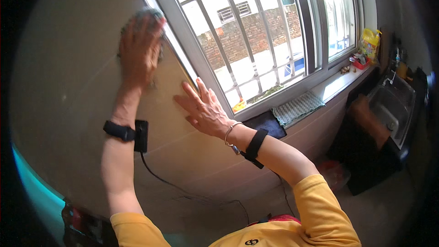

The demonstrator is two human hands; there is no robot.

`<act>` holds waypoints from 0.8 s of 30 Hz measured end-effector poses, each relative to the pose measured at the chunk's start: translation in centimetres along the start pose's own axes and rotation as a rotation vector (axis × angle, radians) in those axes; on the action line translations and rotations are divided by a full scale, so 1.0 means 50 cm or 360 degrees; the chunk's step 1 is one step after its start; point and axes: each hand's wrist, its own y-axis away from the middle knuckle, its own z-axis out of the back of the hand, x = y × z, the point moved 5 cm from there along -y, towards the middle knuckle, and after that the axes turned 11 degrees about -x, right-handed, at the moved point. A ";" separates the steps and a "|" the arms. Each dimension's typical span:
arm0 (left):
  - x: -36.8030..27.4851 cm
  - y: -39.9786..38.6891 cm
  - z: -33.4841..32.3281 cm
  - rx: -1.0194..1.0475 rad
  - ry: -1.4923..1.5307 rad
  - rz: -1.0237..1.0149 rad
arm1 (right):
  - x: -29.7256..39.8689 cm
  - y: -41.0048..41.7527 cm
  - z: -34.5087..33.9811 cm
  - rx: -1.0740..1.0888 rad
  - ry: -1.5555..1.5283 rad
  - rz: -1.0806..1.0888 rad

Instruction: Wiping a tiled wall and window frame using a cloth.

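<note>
My left hand [139, 51] is raised against the tiled wall [85, 58] beside the window, its fingers laid over a bunched greyish cloth [149, 14]. The hand is a little blurred, and most of the cloth is hidden under it. Lower down, my right hand [205, 108] rests fingers apart at the wall's corner, by the bright edge trim [181, 61]. Nothing is held in it. The window frame [209, 79] is just right of these fingers. Each wrist wears a black strap, and the left one carries a black box [141, 136] with a cable.
A folded checked cloth [297, 107] and a dark mat [265, 124] lie on the window sill [337, 87]. Farther along stand a yellow bottle [369, 43] and a red container [360, 62]. A sink [392, 109] is set in a dark counter at right. Metal bars [241, 31] cross the window.
</note>
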 end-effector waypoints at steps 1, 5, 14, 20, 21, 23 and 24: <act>0.019 -0.020 -0.018 0.0011 0.0012 -0.0012 | 0.000 0.014 -0.006 0.0078 0.0019 0.0005; 0.031 -0.067 -0.040 -0.0209 -0.0206 -0.0012 | 0.003 0.065 0.004 0.0219 0.0019 0.0000; -0.129 0.060 -0.028 0.0076 0.0076 0.0002 | -0.023 0.150 0.040 0.0176 -0.0230 -0.0129; -0.263 0.124 0.031 0.0510 0.0610 -0.0081 | -0.044 0.167 0.079 0.0087 -0.0530 -0.0765; -0.281 0.135 0.033 0.0488 0.0810 0.0086 | -0.058 0.169 0.073 0.0245 -0.0668 -0.0962; -0.321 0.144 0.039 0.0451 0.1212 0.0499 | -0.064 0.167 0.086 -0.0011 -0.1157 -0.1406; -0.343 0.142 0.040 0.0432 0.1415 0.0747 | -0.069 0.180 0.085 -0.0269 -0.1638 -0.1846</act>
